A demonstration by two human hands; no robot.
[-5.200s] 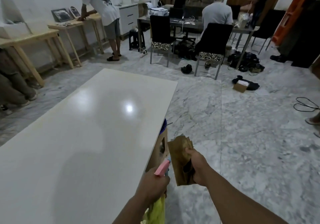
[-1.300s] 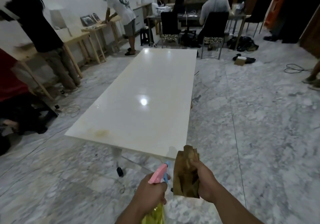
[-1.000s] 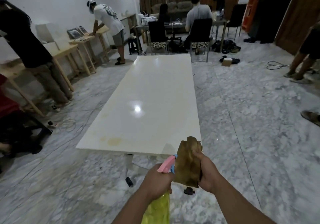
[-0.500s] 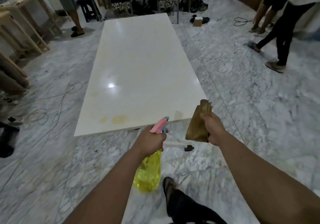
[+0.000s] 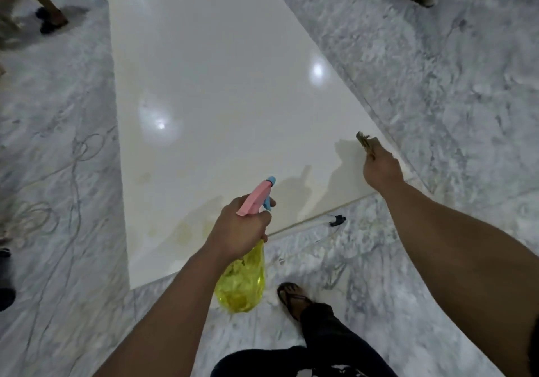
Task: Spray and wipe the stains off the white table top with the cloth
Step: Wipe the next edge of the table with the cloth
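Gripping the spray bottle (image 5: 240, 283) by its neck in the left hand (image 5: 239, 227), pink head over the near edge of the white bench (image 5: 221, 84). Clamping the brown cloth (image 5: 366, 144) in the right hand (image 5: 380, 169), above the bench's near right corner (contact unclear). Showing faint yellowish stains (image 5: 186, 227) near the bench's front edge, beside the left hand.

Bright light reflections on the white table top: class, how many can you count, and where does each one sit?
2. One reflection lies near the table top's right edge, far from the hands. The other lies toward the left edge, nearer the spray bottle. More may lie beyond the frame.
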